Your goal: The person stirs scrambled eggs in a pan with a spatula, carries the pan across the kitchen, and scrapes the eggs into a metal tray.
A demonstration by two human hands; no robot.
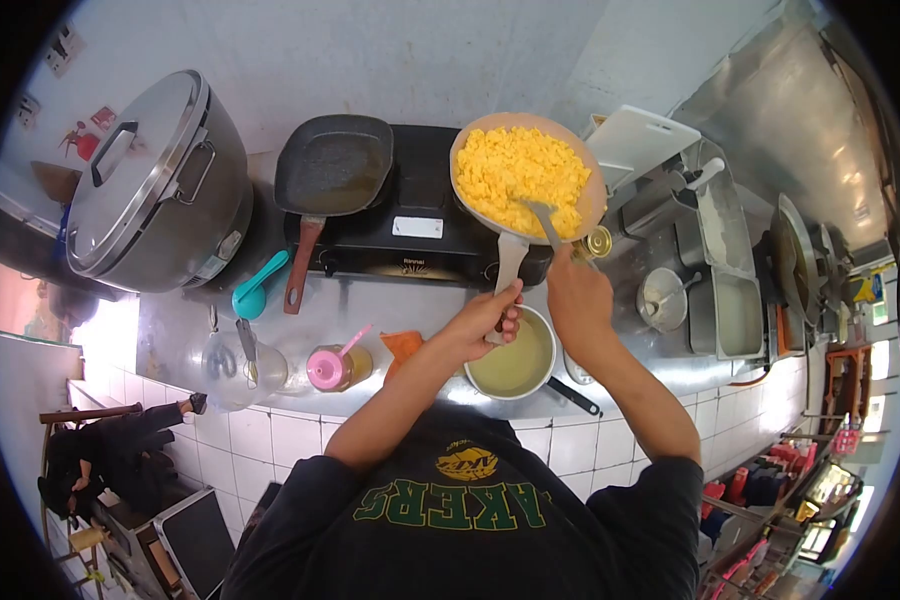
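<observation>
Yellow scrambled eggs [525,170] in round beige pan [594,200], black stove's [370,262] right edge; left hand [488,322] grips pale handle [511,262], right hand [580,303] grey spatula [546,218].

From here, the big lidded silver metal cooker [155,190] stands left of the black square pan [335,165]; the pink-lidded jar [338,368] sits nearer the counter's front edge.
</observation>
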